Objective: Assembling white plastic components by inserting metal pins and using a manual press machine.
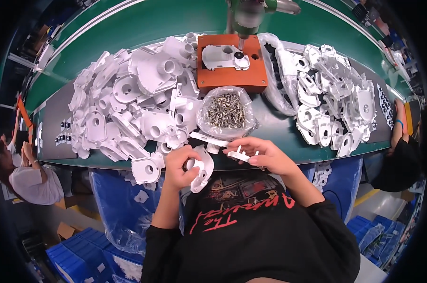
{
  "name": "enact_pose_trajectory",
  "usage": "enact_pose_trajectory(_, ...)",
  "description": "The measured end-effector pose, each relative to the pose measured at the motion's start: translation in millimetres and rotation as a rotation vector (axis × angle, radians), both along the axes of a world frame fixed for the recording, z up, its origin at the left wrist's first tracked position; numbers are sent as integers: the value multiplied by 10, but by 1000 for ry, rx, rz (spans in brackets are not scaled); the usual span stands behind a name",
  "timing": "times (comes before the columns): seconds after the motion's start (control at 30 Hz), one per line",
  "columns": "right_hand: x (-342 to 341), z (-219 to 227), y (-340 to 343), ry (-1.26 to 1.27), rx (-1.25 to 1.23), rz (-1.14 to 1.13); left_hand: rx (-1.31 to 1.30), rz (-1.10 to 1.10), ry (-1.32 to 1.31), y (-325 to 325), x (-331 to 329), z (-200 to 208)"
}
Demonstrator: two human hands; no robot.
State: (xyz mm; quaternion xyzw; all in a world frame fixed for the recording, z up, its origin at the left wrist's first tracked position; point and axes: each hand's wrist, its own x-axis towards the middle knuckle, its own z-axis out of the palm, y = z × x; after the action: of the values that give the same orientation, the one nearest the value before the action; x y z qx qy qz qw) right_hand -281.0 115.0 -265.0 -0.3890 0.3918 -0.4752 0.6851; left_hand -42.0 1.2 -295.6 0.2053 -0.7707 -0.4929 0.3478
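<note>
My left hand is closed around a white plastic housing with a round opening, held at the table's front edge. Opposite it, my right hand pinches a small white plastic bracket with thin upright posts. The two parts are apart. Just beyond them a white plastic part with a short tube lies at the edge. Behind that sits a clear bag of screws. An orange fixture block carries another white housing under the tip of a driver machine.
A tall heap of white housings covers the left of the green table. Flatter white parts are piled at the right, beside a plastic bag of black pieces. Blue bins stand below. Co-workers sit at both sides.
</note>
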Motion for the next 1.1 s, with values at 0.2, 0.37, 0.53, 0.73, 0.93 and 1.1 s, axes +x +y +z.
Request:
enact_pose_trajectory(0.2,106,-61,18,44,-52,-5,548,-127,504,-42,51,-92)
enact_pose_trajectory(0.37,136,-64,-3,-18,23,-27,579,-71,569,24,-2,-50)
enact_pose_trajectory(0.53,171,25,-5,-187,54,-69,563,20,468,143,15,-38)
enact_pose_trajectory(0.73,174,92,33,-323,95,-73,575,112,403,256,-24,108)
enact_pose_trajectory(0.93,269,365,93,111,-130,-165,613,180,346,430,-233,421)
enact_pose_trajectory(1.1,432,504,-66,498,-414,-132,435,198,293,647,-478,618)
